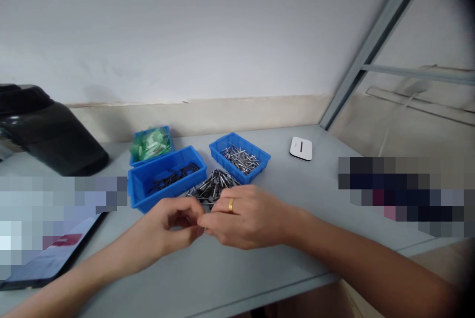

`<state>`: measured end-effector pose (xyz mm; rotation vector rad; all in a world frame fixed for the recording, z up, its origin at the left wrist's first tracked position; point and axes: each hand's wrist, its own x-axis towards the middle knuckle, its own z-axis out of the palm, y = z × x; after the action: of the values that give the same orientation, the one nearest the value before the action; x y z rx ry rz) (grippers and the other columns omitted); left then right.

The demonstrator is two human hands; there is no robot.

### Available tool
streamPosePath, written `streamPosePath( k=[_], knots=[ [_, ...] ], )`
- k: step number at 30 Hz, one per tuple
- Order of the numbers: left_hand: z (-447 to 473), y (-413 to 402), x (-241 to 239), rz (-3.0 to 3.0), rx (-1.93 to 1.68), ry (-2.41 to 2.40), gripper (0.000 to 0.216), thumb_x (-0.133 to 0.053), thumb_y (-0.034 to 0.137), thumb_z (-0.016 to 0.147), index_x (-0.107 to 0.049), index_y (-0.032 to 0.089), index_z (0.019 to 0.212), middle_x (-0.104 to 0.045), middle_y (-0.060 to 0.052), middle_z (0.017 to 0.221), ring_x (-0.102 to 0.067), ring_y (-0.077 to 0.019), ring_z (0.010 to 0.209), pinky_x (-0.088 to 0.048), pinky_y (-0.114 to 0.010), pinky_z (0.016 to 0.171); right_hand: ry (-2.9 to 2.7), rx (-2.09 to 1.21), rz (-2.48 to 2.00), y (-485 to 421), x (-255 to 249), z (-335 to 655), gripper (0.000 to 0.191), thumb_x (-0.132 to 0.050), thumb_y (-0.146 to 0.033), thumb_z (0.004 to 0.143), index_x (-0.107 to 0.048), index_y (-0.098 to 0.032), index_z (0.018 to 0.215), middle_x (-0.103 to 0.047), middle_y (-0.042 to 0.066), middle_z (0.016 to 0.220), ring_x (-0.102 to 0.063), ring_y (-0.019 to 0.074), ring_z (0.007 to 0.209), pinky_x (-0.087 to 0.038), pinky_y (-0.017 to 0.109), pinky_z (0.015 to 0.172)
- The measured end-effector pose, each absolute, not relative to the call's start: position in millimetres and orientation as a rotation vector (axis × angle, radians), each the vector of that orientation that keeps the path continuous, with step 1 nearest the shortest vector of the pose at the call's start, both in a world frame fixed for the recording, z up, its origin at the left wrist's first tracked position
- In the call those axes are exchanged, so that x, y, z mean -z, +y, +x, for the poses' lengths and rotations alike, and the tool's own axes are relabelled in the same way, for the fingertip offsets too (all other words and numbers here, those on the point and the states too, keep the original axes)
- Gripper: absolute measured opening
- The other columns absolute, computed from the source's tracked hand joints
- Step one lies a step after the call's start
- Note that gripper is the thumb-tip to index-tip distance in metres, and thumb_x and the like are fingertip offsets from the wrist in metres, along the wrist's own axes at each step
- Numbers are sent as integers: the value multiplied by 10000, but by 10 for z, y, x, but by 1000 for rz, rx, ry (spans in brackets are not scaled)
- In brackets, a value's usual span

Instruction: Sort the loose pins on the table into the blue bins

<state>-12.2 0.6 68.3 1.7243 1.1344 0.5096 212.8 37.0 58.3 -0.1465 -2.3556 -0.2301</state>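
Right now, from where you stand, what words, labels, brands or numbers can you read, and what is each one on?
None can be read.
White box: a dark bar and a faint mark, too small to read.
Tablet-like panel: a red patch, the rest blurred or pixelated; no words legible.
Blue trays: no lettering shows.

Head-worn view, facing forward, tilted down

Has a pile of pins (215,183) on the table (297,184), between left bin (172,192) and right bin (260,168). Has a tray (150,160) behind the former, a bottle (63,130) farther left.
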Motion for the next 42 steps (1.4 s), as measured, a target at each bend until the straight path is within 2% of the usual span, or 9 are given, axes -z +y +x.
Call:
streamPosePath(
  k=[9,17,23,33,36,39,42],
  knots=[
    [-136,-24,-708,1828,-483,1106,96,-601,275,848,-643,210,792,-695,3,817,-650,-182,797,-532,-281,731,-2342,234,-130,352,-605,2132,167,-535,-187,934,-637,-182,802,-578,-46,654,-464,106,600,-359,251,561],
    [-182,-12,-744,1933,-752,1220,203,-565,365,921,-643,217,805,-634,13,754,-592,-152,692,-482,-233,612,-2351,338,-342,374,-583,2154,157,-504,-204,974,-612,-171,865,-607,-17,669,-533,125,629,-390,271,617],
    [-160,-43,-716,2099,-902,1240,94,-623,318,910,-678,248,879,-693,15,832,-639,-164,773,-518,-240,692,-2332,273,-431,373,-597,2161,221,-458,-184,1001,-621,-172,852,-670,-5,694,-609,115,678,-430,252,669],
    [-201,1,-785,2319,-945,1246,71,-627,268,929,-696,261,916,-725,25,846,-672,-146,761,-511,-223,687,-2282,237,-451,360,-597,2158,206,-465,-209,1004,-639,-170,899,-635,-21,662,-570,112,627,-411,248,655],
    [-312,64,-811,2487,-966,1346,49,-631,293,946,-675,272,946,-716,36,887,-669,-142,796,-495,-221,728,-2334,177,-577,403,-605,2179,207,-469,-243,1015,-654,-167,962,-658,-10,702,-585,123,663,-378,259,642],
    [-473,195,-795,2675,-955,1561,137,-568,351,987,-660,250,983,-722,9,958,-682,-166,855,-492,-259,780,-2526,104,-712,460,-615,2207,197,-482,-247,1009,-657,-167,968,-674,10,736,-600,138,699,-345,268,631],
    [-637,340,-742,2789,-880,1750,206,-531,376,1006,-676,230,991,-725,-11,934,-679,-203,841,-483,-315,775,-2765,22,-797,475,-626,2213,185,-491,-222,1005,-653,-160,941,-680,30,786,-610,151,745,-355,275,657]
  ],
)
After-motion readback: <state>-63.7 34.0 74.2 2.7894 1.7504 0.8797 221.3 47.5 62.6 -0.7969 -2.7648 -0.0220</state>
